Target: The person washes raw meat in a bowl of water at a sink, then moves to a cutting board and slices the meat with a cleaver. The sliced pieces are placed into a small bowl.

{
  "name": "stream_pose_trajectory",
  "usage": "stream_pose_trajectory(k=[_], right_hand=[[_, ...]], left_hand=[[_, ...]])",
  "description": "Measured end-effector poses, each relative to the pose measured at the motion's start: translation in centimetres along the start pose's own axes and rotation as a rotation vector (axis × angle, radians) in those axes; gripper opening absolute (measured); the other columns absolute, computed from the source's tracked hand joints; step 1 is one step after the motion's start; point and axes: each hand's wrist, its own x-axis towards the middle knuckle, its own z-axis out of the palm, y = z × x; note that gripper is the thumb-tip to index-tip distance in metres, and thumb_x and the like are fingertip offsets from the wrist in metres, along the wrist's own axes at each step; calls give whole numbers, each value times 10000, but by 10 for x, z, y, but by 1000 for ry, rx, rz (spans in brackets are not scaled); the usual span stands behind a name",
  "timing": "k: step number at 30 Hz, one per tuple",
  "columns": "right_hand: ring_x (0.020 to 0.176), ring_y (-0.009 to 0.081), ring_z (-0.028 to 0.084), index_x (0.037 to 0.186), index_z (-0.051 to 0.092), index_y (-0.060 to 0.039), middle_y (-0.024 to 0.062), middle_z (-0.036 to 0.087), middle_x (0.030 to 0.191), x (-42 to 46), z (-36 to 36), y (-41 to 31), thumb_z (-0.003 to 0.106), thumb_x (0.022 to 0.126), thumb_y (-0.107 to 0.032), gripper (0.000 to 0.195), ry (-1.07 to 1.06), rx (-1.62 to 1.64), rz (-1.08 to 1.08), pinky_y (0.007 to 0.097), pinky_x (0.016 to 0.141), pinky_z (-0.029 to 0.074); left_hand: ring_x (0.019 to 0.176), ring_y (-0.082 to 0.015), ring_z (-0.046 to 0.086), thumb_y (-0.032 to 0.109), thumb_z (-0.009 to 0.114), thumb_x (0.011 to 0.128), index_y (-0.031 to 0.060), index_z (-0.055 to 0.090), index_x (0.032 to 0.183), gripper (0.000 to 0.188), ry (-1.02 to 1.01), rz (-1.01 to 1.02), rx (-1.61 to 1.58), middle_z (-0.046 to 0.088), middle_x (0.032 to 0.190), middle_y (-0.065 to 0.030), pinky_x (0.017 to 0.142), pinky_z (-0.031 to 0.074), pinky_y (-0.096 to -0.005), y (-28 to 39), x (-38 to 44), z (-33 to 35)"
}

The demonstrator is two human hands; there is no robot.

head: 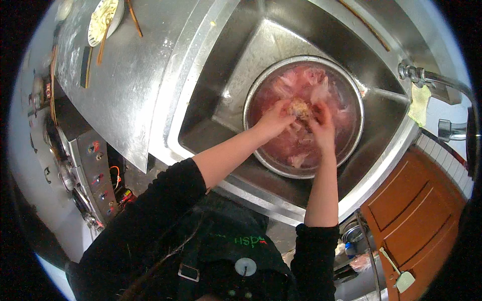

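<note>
A round metal basin (246, 113) stands in the stainless steel sink (241, 64), filled with reddish water and pieces of raw meat (316, 77). Both hands are in the basin, around a yellowish, lumpy piece (299, 108) that looks like meat with fat. My left hand (279, 117) grips it from the left side. On its right side is my right hand (322, 122), with curled, slightly blurred fingers; their hold on the piece is partly hidden. More pale pieces (299, 160) lie in the water near the basin's lower rim.
A metal counter (139, 67) adjoins the sink on the left, bearing a white bowl (119, 17) of pale strips and wooden sticks. A faucet (433, 77) and a yellowish cloth (418, 103) are at the right. Stove controls (98, 169) show at lower left, a brown door (418, 210) at lower right.
</note>
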Motion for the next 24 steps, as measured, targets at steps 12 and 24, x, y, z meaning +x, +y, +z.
stream_pose_trajectory(k=[12, 24], right_hand=[[926, 225, 535, 1015, 484, -55, 78, 561, 958, -44, 46, -72, 659, 633, -42, 421, -164, 91, 24, 330, 807, 443], [824, 279, 529, 817, 551, -24, 120, 525, 911, -74, 28, -103, 717, 611, -71, 269, -13, -485, -357, 323, 707, 442]], left_hand=[[1018, -157, 503, 240, 590, 810, 97, 344, 1274, 545, -290, -248, -435, 502, 1125, -51, 819, 434, -299, 28, -30, -25], [1027, -114, 465, 220, 514, 870, 62, 419, 1195, 374, -331, -119, 46, 496, 1111, -19, 884, 366, -259, 45, -76, -27]])
